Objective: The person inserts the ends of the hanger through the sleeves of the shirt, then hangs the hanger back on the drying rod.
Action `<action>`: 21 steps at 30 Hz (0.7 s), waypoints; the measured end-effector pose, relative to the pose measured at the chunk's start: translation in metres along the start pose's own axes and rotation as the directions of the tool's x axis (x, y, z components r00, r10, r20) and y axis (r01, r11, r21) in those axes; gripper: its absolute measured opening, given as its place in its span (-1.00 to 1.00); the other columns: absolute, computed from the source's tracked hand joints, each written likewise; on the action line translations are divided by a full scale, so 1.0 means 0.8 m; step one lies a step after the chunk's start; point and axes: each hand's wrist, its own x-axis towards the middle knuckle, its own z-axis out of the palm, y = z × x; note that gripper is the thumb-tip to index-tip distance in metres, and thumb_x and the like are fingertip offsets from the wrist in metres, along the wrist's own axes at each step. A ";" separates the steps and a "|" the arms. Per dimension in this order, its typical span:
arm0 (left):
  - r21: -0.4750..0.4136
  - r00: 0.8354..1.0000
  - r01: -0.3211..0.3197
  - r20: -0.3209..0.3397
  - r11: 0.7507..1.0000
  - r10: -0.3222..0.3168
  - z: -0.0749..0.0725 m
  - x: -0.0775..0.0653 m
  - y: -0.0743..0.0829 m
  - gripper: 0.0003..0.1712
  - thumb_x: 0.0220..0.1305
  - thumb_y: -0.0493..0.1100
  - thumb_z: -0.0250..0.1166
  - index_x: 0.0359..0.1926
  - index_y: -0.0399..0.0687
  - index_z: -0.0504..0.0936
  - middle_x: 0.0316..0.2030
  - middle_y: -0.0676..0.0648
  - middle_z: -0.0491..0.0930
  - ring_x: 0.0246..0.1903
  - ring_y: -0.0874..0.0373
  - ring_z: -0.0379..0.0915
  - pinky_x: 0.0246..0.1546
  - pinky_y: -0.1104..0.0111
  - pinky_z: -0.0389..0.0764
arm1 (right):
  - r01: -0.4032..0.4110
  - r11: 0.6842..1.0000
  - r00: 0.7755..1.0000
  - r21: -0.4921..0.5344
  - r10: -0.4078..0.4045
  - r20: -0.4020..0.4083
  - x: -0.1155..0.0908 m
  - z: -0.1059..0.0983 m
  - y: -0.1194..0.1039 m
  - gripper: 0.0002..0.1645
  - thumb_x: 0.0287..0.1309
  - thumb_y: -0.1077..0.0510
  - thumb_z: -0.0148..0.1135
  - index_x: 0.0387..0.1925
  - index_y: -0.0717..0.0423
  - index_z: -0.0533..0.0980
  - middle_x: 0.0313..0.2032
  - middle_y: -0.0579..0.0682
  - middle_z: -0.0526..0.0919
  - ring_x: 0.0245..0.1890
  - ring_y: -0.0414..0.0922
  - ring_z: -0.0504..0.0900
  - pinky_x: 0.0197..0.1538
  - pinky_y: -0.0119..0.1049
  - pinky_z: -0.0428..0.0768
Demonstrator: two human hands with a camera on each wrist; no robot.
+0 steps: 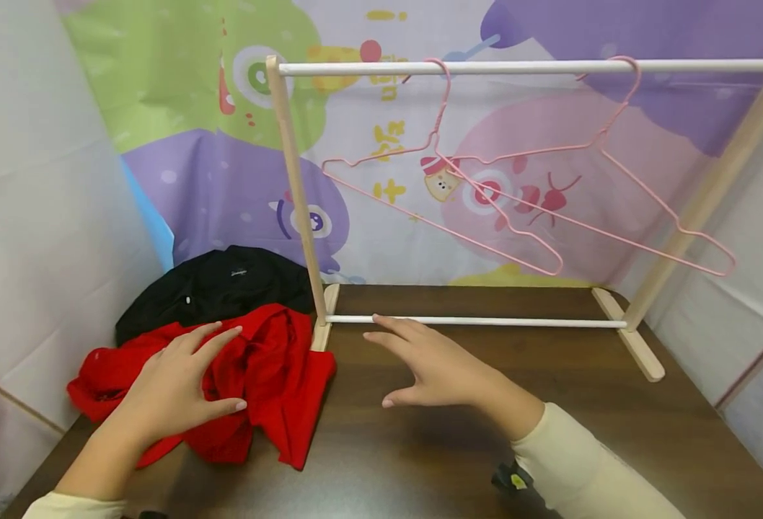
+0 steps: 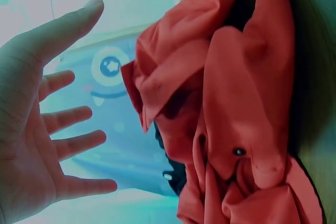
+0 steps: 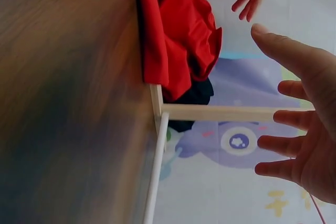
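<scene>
A crumpled red garment, with a dark button showing in the left wrist view, lies on the left side of the table. Behind it is a bunched black garment, partly covered by the red one. My left hand hovers over the red cloth, fingers spread, holding nothing. To the right of the cloth, my right hand is in the air above the table with its fingers apart and nothing in it. Two pink wire hangers, a left one and a right one, hang from the rack's top bar.
The rack has a white top bar, wooden side posts and a low white rod. It stands on the dark wooden table. A cartoon-print cloth hangs behind, and pale sheeting borders the sides.
</scene>
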 end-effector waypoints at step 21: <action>-0.056 0.976 0.147 -0.151 0.988 -0.154 -0.014 -0.040 -0.055 0.05 -0.16 0.18 0.58 0.34 -0.09 0.37 0.17 -0.34 0.36 -0.04 -0.37 0.36 -0.65 -0.03 0.49 | -0.060 0.991 0.998 0.120 0.061 -0.008 0.078 0.040 -0.026 -0.11 0.05 -0.07 0.45 0.36 0.09 0.32 0.42 0.13 0.18 0.34 0.10 0.28 0.30 -0.06 0.36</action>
